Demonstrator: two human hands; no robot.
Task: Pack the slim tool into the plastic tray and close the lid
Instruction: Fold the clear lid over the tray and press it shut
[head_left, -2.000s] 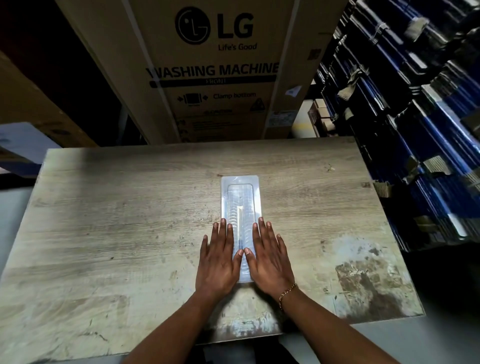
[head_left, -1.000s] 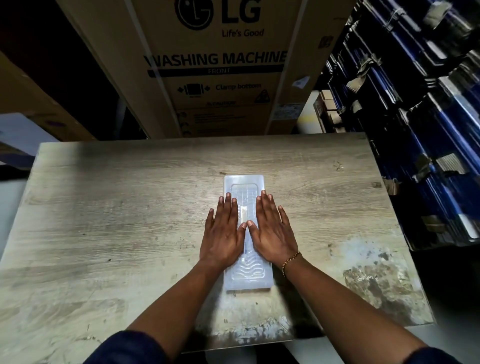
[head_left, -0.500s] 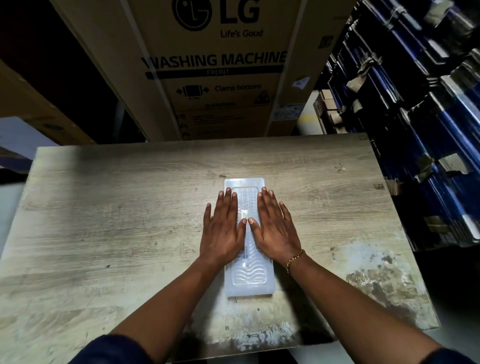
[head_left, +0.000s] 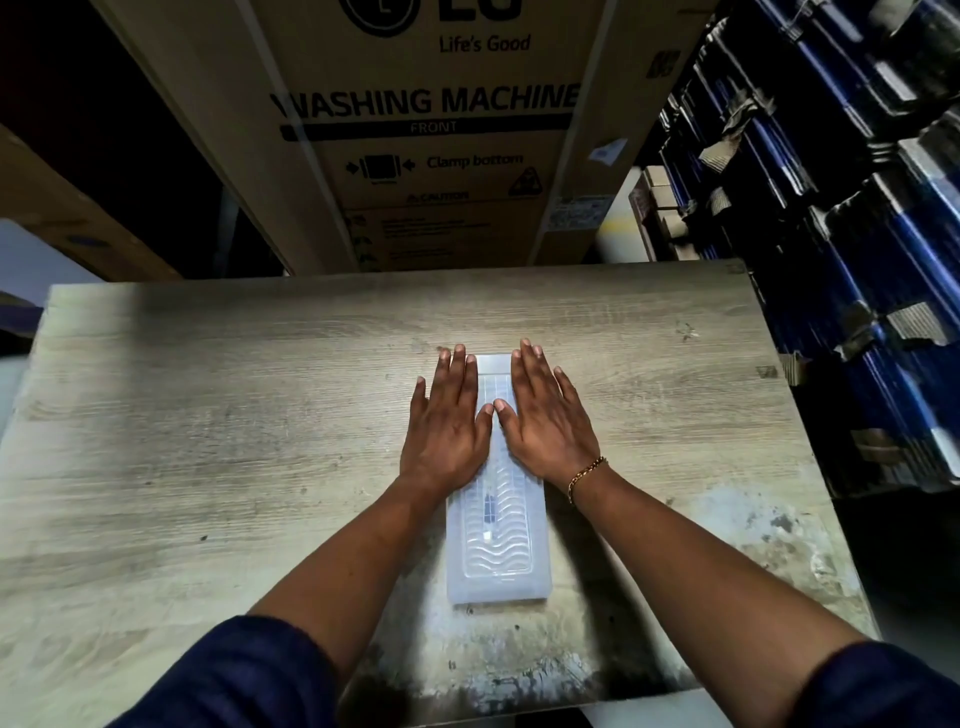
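Observation:
A long clear plastic tray (head_left: 497, 566) lies lengthwise in the middle of the wooden table (head_left: 208, 441), its ribbed lid down over it. Through the lid a slim tool (head_left: 489, 506) shows as a thin strip with a dark patch. My left hand (head_left: 448, 426) lies flat, palm down, on the tray's far left edge, fingers together. My right hand (head_left: 545, 421), with a gold bracelet at the wrist, presses flat on the far right edge. The thumbs nearly touch over the lid's centre. Both hands hide much of the tray's far half.
A large cardboard washing machine box (head_left: 426, 130) stands right behind the table's far edge. Stacked blue and black crates (head_left: 857, 234) line the right side. A worn, stained patch (head_left: 769, 530) marks the table's near right corner.
Both flat hands have slid along the lid away from me, from the tray's near end to its far end. The tray has stayed in place.

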